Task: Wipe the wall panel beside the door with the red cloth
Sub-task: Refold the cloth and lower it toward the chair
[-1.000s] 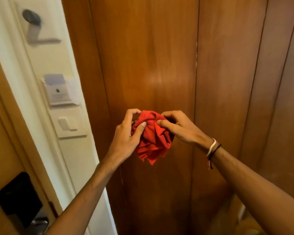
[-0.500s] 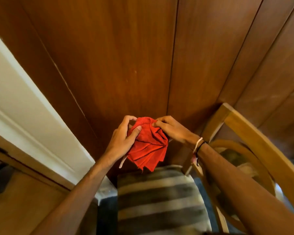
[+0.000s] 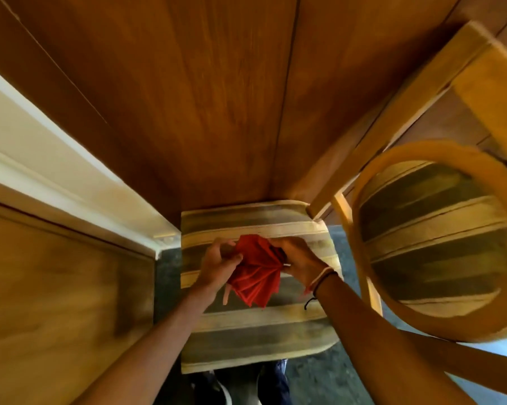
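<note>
Both hands, left (image 3: 217, 266), right (image 3: 297, 260), bunch red cloth (image 3: 256, 276) above striped cushion (image 3: 258, 331).

No text, label, brand, number or sign can be read anywhere in this view. The picture is blurred throughout.
</note>
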